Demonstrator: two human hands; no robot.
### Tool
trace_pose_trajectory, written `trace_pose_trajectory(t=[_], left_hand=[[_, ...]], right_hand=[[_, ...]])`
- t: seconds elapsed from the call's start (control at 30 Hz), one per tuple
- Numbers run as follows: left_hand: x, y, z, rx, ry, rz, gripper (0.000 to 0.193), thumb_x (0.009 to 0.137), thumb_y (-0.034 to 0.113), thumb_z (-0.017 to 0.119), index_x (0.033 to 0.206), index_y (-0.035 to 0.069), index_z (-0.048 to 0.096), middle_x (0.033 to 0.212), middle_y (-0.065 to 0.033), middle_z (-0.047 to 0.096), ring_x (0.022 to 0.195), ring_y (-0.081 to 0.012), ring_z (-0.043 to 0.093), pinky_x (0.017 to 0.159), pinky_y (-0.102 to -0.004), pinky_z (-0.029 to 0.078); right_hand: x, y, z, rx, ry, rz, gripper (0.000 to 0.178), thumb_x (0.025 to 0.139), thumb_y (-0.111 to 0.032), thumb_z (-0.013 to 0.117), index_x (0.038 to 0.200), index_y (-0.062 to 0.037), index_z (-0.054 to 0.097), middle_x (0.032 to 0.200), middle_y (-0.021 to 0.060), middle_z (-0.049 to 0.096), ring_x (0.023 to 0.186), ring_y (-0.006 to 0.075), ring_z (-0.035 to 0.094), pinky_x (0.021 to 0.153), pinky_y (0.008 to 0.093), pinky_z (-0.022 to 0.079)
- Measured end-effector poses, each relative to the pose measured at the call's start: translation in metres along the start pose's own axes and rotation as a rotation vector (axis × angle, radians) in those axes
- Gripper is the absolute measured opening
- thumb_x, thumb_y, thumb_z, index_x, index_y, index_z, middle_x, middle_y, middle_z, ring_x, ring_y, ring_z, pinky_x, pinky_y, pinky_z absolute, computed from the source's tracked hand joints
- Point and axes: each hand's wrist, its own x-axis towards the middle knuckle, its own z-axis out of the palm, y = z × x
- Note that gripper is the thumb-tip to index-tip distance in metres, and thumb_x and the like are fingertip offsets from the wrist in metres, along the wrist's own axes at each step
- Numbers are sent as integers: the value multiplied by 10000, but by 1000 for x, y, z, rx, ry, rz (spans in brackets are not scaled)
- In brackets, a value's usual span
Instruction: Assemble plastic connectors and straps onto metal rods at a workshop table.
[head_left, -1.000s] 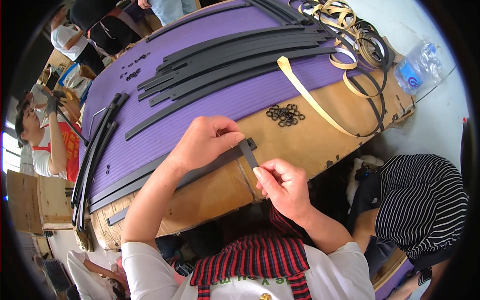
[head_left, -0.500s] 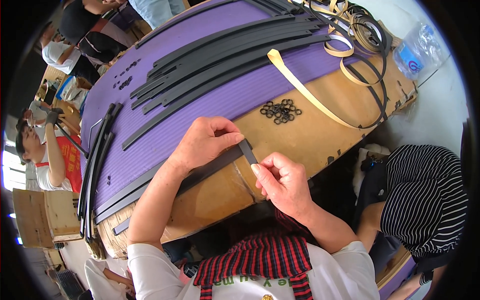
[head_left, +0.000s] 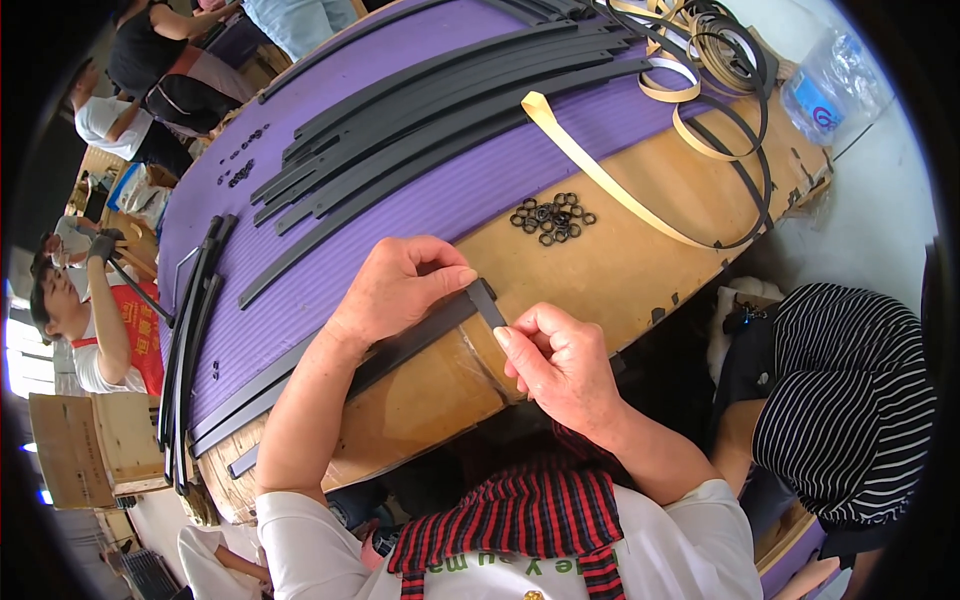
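Note:
A short dark strip (head_left: 487,303) is stretched between my two hands, near the end of a long dark flat bar (head_left: 425,338) lying along the table's near edge. My left hand (head_left: 398,285) pinches the strip's upper end between thumb and fingers, above the bar. Lower and to the right, my right hand (head_left: 562,358) pinches the other end, its thumb on top and fingers curled under. Beyond my hands, a small heap of black rings (head_left: 552,218) sits on brown cardboard (head_left: 640,255).
Several dark bars (head_left: 440,110) lie across the purple ribbed mat (head_left: 370,220). Coiled yellow-and-black tape (head_left: 720,60) and a clear plastic bottle (head_left: 830,90) are at the far right. A person in striped clothing (head_left: 845,400) is close on my right; a person in a red apron (head_left: 135,325) works at left.
The view has shifted slightly, so the table and bars appear a little to the left. Both hands keep the same pinch on the strip.

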Motion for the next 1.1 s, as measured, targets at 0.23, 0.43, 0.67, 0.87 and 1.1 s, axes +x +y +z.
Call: trace_pose_trajectory(t=[0.23,0.43,0.67,0.87,1.1], left_hand=[[-1,1,-1,-13,-5,-7,179,803,179,630,844,5,631,671,-8,587,619,-60,491,562,-219,412],[-1,-4,3,-108,4,64,179,830,167,603,908,10,636,674,7,576,603,-44,464,518,-204,383],[-7,-4,1,-56,59,126,188,841,133,596,984,16,630,783,6,613,686,-36,498,613,-195,428],[-8,-6,4,-114,28,110,178,833,107,599,983,15,627,815,10,610,712,-39,510,647,-191,435],[-6,-1,2,-307,199,202,152,811,71,610,949,11,626,866,-1,608,723,-55,528,665,-198,448]], right_hand=[[0,0,0,48,-25,-19,153,881,-133,533,792,-12,506,581,22,547,458,42,486,399,178,383],[1,-11,-5,200,-1,59,148,895,-145,509,818,-18,510,614,31,556,466,49,493,402,177,392],[3,-13,-9,202,-44,102,166,898,-164,503,835,-10,510,616,44,556,465,71,497,405,194,406],[4,-15,-13,222,-59,133,166,898,-167,503,846,-9,512,627,52,559,463,82,499,404,199,410],[11,-24,-49,313,134,-53,143,896,-153,507,842,-21,513,621,44,555,467,73,492,403,195,408]])
